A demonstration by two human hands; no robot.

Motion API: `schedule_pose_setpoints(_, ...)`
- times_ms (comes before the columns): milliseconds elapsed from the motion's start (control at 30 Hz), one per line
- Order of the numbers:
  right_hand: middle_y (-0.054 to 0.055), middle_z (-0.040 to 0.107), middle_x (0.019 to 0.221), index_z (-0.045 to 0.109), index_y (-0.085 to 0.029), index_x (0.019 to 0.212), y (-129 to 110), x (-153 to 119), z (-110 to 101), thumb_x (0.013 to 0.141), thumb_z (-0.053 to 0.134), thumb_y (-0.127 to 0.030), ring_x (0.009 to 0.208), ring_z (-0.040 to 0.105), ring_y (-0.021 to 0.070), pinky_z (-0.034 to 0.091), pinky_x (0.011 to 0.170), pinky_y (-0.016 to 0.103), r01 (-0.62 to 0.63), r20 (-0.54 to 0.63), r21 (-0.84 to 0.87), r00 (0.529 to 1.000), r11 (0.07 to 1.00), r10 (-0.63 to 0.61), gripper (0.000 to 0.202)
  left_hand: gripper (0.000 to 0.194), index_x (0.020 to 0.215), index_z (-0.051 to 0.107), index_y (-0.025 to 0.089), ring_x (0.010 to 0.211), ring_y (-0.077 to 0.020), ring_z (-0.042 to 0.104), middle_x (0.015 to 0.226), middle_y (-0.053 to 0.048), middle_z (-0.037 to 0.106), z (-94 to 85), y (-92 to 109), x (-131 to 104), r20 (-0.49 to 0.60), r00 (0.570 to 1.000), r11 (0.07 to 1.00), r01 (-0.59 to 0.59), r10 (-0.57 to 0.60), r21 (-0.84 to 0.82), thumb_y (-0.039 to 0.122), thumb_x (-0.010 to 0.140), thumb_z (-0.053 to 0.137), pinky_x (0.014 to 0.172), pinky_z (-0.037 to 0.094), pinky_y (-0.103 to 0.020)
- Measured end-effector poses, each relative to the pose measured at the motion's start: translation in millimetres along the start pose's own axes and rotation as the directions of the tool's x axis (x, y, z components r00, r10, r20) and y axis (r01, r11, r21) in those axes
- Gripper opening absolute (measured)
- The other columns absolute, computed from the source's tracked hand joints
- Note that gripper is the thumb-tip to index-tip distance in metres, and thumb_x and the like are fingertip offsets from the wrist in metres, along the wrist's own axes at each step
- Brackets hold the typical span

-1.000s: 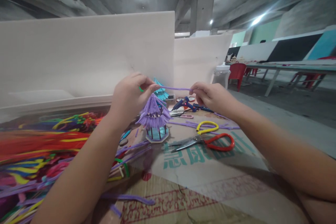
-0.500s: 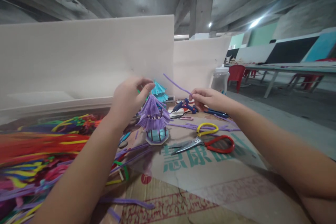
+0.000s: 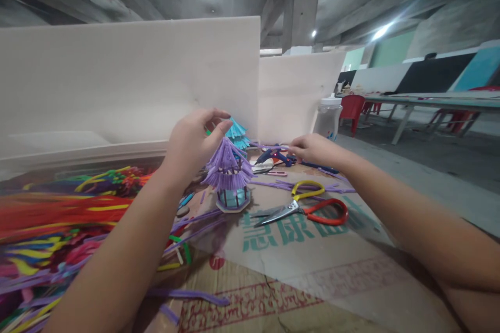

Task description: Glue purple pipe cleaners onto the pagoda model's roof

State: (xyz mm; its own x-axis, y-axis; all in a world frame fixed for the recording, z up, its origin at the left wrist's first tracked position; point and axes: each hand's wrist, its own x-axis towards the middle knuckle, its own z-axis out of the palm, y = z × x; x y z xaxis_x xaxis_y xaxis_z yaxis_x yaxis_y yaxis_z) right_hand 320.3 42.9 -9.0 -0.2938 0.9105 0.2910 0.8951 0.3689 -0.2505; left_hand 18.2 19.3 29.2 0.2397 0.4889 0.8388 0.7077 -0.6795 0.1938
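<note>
A small purple pagoda model [image 3: 228,174], its two tiers of roof made of fuzzy pipe cleaners, stands upright on a pale base. My left hand [image 3: 195,138] is closed at its peak, thumb and fingers curled round the tip; the exact contact is hidden. To the right, my right hand [image 3: 312,148] pinches one end of a purple pipe cleaner [image 3: 269,146], which points left, roughly level, behind the pagoda. A turquoise pagoda [image 3: 237,132] stands just behind the purple one. Below my right hand's fingers lies a blue glue gun [image 3: 273,155].
Scissors [image 3: 300,208] with one yellow and one red handle lie on the printed table cover. Loose purple pipe cleaners [image 3: 289,185] lie behind them. Many coloured pipe cleaners [image 3: 66,213] are heaped at left. A clear bottle [image 3: 327,119] stands at back right, near white boards [image 3: 128,83].
My right hand has swung the pipe cleaner's free end down, from slanting upward to nearly level. My left hand stays at the pagoda's peak.
</note>
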Motion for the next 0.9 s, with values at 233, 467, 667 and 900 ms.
schedule_pose_setpoints(233,0.010,0.076,0.094,0.075,-0.018,0.093,6,8,47,0.090,0.059,-0.030,0.080,0.066,0.0211,0.043,0.067,0.029,0.063,0.020,-0.083,0.998,0.995,-0.061,0.021,0.028,0.106,0.073,0.019,0.081,-0.0191,0.066,0.092,-0.006,0.075,0.2,-4,1,0.047,0.998,0.999,0.033,-0.034,0.030,0.038,0.092,0.058,0.073,0.047,-0.030)
schedule_pose_setpoints(467,0.013,0.074,0.096,0.076,-0.016,0.094,-20,2,97,0.087,0.067,-0.030,0.092,0.067,0.0241,0.046,0.078,0.031,0.157,0.063,-0.058,0.986,0.986,-0.154,0.018,0.040,0.110,0.074,0.018,0.094,-0.0264,0.069,0.112,-0.012,0.075,8.5,-20,4,0.230,0.965,0.986,0.102,-0.129,0.129,0.047,0.092,0.055,0.077,0.050,-0.033)
schedule_pose_setpoints(667,0.004,0.069,0.093,0.067,-0.016,0.090,-22,2,102,0.095,0.060,-0.039,0.084,0.064,0.0155,0.053,0.080,0.035,0.131,0.002,0.058,0.991,0.990,-0.131,0.025,0.032,0.095,0.076,0.018,0.067,-0.0196,0.066,0.084,-0.006,0.077,9.2,-22,4,0.314,0.924,0.973,0.229,-0.218,0.001,0.043,0.088,0.058,0.059,0.045,-0.028)
schedule_pose_setpoints(900,0.006,0.066,0.080,0.053,-0.022,0.086,-25,5,56,0.097,0.046,-0.037,0.070,0.059,0.0158,0.049,0.064,0.029,0.064,-0.241,0.381,0.970,0.922,0.032,0.020,0.028,0.086,0.075,0.018,0.059,-0.0166,0.059,0.071,-0.004,0.072,10.4,-24,5,0.305,0.926,0.970,0.242,-0.223,-0.027,0.041,0.086,0.060,0.057,0.042,-0.027)
